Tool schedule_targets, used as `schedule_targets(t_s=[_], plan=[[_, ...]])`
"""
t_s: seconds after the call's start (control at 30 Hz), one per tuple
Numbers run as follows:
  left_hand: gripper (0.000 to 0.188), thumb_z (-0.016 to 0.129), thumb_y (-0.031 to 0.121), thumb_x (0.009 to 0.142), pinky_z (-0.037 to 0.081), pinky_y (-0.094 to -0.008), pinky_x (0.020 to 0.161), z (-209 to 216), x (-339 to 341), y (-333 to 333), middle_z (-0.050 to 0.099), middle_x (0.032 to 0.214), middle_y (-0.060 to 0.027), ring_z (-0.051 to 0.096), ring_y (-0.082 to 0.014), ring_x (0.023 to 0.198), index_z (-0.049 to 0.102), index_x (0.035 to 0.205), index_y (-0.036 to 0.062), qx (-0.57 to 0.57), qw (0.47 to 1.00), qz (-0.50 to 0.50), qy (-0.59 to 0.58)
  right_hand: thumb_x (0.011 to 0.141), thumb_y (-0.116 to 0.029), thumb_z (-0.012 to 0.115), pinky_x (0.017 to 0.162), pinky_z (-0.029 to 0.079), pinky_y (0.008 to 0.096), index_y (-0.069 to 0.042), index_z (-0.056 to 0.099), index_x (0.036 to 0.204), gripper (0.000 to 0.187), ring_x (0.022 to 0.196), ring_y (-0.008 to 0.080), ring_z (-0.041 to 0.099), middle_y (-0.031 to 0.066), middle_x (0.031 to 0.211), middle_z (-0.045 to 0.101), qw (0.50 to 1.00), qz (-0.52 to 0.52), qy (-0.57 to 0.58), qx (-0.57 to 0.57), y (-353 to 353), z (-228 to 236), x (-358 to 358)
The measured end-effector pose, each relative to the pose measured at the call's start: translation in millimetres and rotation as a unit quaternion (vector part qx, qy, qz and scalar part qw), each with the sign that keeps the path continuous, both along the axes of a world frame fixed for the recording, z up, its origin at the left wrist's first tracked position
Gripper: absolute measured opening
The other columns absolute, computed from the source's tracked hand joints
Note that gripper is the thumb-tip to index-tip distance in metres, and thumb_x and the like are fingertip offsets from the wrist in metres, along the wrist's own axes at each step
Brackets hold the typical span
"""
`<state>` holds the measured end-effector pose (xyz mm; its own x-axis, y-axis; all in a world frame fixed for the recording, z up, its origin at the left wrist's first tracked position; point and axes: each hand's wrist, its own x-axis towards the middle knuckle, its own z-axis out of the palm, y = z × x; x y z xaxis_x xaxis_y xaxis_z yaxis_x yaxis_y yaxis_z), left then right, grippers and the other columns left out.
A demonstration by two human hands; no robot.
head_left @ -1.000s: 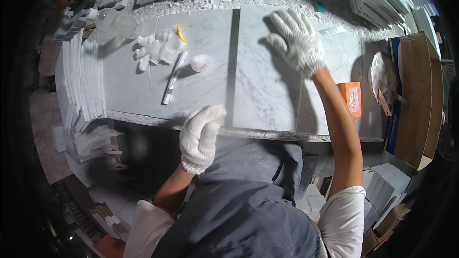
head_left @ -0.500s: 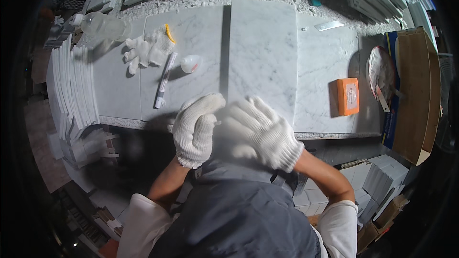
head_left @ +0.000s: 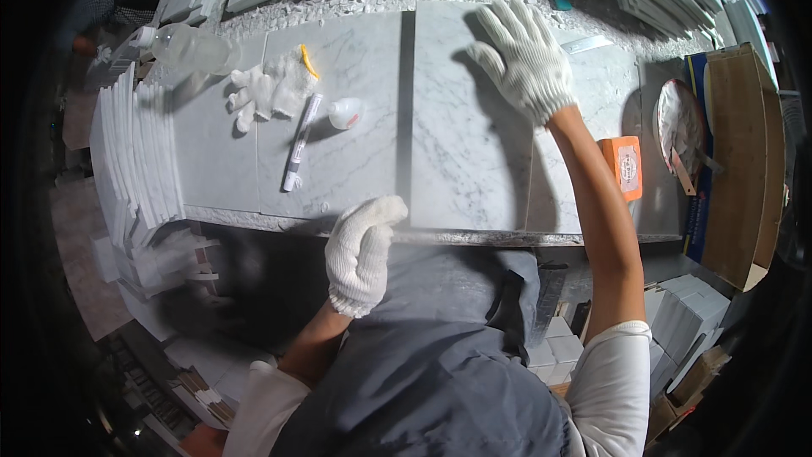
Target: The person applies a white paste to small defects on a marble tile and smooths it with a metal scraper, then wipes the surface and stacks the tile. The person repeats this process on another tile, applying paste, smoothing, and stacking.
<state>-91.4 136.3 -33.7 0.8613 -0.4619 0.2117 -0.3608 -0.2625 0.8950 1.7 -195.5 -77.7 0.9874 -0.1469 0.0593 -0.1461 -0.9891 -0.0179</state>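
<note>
Both my hands wear white knit gloves. My right hand (head_left: 523, 55) reaches to the far end of a grey-veined white marble slab (head_left: 465, 144), its fingers stretched out at the slab's right edge. By the bench's front edge, my left hand (head_left: 362, 250) is closed with its fingers curled; whatever it may hold is hidden. Left of the slab, across a dark gap, lies another marble tile (head_left: 359, 169). On that side are a white marker (head_left: 302, 144), a small white bottle (head_left: 344, 113) and a loose glove (head_left: 272, 91) with a yellow cuff edge.
An orange block (head_left: 624, 167) lies beneath my right forearm's outer side. Farther right stand a dish of pale paste (head_left: 678, 123) with a scraper and a cardboard box (head_left: 740, 161). A clear bottle (head_left: 190, 46) lies at back left; tile stacks (head_left: 135, 148) line the left and back.
My right hand has swept forward and right from the front edge to the slab's far end. My left hand has drawn slightly back, still curled. The view has shifted a little.
</note>
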Motion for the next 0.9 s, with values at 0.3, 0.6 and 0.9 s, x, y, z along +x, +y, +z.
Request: schedule_targets(t_s=[0.3,0.6,0.9], plan=[[0.027,0.059,0.006,0.103,0.060,-0.0312,0.084,-5.7,14.0,-13.1,0.072,0.115,-0.0151,0.071,-0.0190,0.098,0.064,0.127,-0.0055,-0.052,0.982,0.042,0.176,0.100,-0.060,0.048,0.123,0.029,0.0580,-0.015,0.057,0.143,0.062,0.147,0.0347,0.041,0.0139,0.150,0.052,0.957,0.182,0.020,0.226,115.9,31.7,-193.8],[0.052,0.054,0.025,0.108,0.051,-0.0428,0.105,2.4,12.8,7.2,0.057,0.137,-0.0179,0.061,-0.0226,0.119,0.043,0.149,-0.0048,-0.073,0.874,0.030,0.479,0.104,-0.022,0.059,0.097,0.053,0.0357,0.005,0.065,0.129,0.038,0.106,0.0265,0.070,0.0167,0.115,0.073,0.780,-0.165,-0.128,0.590,102.8,29.7,-278.4],[0.064,0.059,0.026,0.106,0.052,-0.0467,0.107,10.7,11.5,1.3,0.052,0.143,-0.0180,0.057,-0.0226,0.124,0.033,0.155,-0.0074,-0.086,0.858,-0.011,0.506,0.102,-0.019,0.066,0.100,0.049,0.0286,-0.001,0.041,0.156,0.063,0.110,0.0172,0.065,0.0110,0.120,0.070,0.663,-0.320,0.002,0.677,120.5,25.7,-262.4]])
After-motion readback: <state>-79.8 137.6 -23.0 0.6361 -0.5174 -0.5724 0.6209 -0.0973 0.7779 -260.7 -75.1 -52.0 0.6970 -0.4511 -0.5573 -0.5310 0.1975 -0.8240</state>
